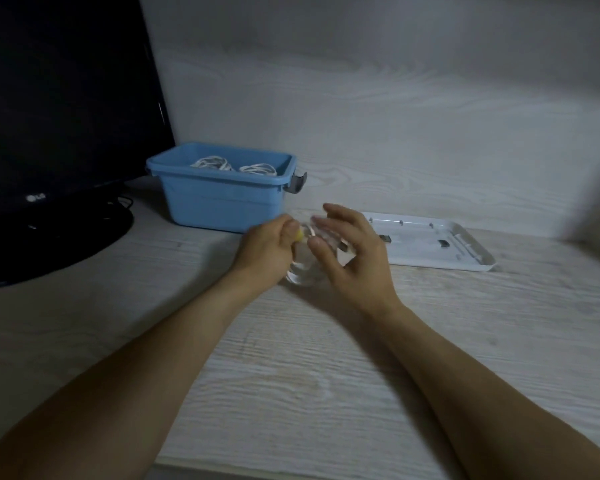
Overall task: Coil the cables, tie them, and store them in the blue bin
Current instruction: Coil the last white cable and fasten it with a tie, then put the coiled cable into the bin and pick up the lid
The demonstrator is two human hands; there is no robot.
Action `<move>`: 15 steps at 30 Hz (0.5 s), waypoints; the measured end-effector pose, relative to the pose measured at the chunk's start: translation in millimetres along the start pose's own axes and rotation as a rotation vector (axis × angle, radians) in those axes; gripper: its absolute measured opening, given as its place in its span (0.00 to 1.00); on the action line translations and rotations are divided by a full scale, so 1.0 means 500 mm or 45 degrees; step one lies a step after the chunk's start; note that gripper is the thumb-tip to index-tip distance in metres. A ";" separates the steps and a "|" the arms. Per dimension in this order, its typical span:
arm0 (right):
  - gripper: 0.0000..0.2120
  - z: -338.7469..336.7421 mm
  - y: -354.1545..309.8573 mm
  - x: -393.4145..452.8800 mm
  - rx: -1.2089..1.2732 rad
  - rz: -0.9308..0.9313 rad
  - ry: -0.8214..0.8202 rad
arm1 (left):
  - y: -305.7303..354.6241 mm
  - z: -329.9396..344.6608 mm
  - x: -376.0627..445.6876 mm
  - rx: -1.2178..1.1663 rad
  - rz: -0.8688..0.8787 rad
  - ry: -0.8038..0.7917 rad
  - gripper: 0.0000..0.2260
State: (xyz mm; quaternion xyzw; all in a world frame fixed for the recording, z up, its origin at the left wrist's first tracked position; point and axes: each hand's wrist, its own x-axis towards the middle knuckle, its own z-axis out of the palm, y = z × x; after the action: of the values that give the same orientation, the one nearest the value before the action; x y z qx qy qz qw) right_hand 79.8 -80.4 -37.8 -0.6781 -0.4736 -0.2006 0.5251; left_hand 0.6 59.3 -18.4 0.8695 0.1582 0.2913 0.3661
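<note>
A coiled white cable [303, 271] sits between my two hands on the desk, blurred by motion. My left hand [267, 252] has its fingers curled and pinches a small yellow tie [57, 234] at the coil's top. My right hand [352, 252] curves round the coil's right side, thumb against the loops and fingers spread above; a dark plug end [343, 244] shows by its palm. The blue bin [222, 190] stands behind my hands and holds two coiled white cables [234, 165].
A white lid [440, 247] lies flat to the right of my hands, with small dark pieces on it. A black monitor [59, 98] and its round base [49, 244] fill the left side. The wall rises behind the bin.
</note>
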 end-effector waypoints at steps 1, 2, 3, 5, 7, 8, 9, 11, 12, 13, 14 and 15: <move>0.17 0.001 -0.001 0.000 -0.007 -0.008 0.034 | -0.001 -0.016 0.007 -0.005 -0.016 0.140 0.14; 0.19 0.001 0.001 -0.004 -0.008 0.007 0.059 | -0.003 -0.031 0.015 -0.034 0.002 0.270 0.13; 0.18 0.001 0.002 -0.009 -0.007 0.032 0.067 | -0.007 -0.048 0.025 -0.066 0.050 0.382 0.11; 0.13 -0.005 0.009 -0.017 -0.018 0.099 0.061 | -0.009 -0.081 0.050 -0.081 0.191 0.570 0.10; 0.10 -0.006 0.016 -0.022 -0.016 0.169 0.071 | -0.009 -0.107 0.079 0.059 0.277 0.773 0.12; 0.08 -0.006 0.018 -0.022 -0.004 0.204 0.094 | -0.007 -0.120 0.096 0.182 0.301 0.874 0.11; 0.07 -0.006 0.018 -0.021 0.016 0.242 0.122 | -0.001 -0.134 0.115 0.295 0.324 0.953 0.10; 0.07 -0.006 0.019 -0.017 0.059 0.307 0.158 | 0.007 -0.159 0.153 0.390 0.388 1.038 0.10; 0.08 -0.006 0.020 -0.016 0.074 0.335 0.157 | 0.005 -0.170 0.173 0.389 0.424 1.054 0.10; 0.09 -0.007 0.022 -0.015 0.084 0.363 0.147 | -0.002 -0.179 0.191 0.396 0.451 1.048 0.10; 0.09 -0.008 0.023 -0.015 0.093 0.393 0.133 | -0.015 -0.182 0.208 0.418 0.450 1.005 0.10; 0.10 -0.007 0.026 -0.012 0.104 0.422 0.118 | -0.031 -0.183 0.226 0.460 0.412 0.906 0.11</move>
State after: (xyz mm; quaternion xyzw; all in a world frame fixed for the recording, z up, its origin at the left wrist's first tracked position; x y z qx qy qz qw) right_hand 89.0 -86.3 -48.0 -0.7150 -0.3383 -0.1231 0.5993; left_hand 30.9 174.8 66.0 0.7785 0.1848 0.5944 0.0803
